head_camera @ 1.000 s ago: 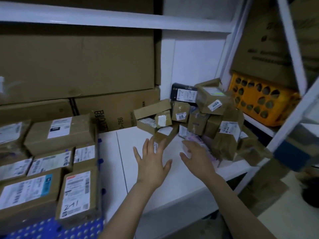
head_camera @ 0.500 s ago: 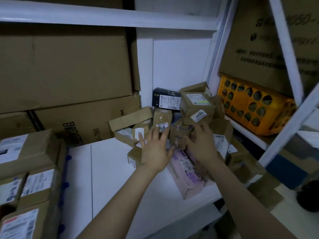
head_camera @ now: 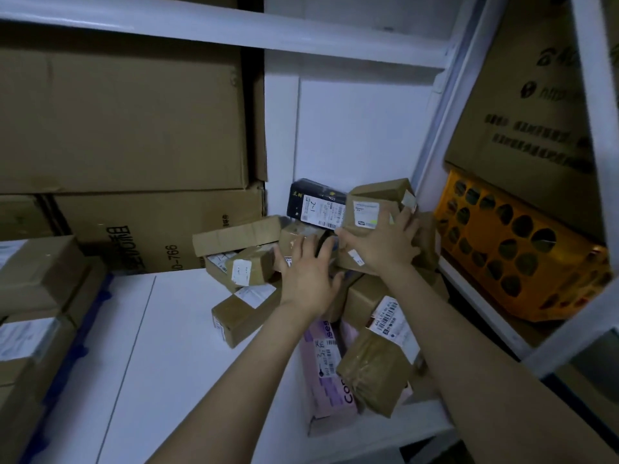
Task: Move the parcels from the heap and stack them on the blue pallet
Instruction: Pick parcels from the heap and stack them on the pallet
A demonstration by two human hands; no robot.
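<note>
Right hand point(head_camera: 382, 246) grips tilted parcel point(head_camera: 365, 212), label upward; left hand point(head_camera: 308, 276) touches heap point(head_camera: 248, 266).

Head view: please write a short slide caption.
Right hand grips a brown parcel high in the heap; left hand rests on a small parcel.
</note>
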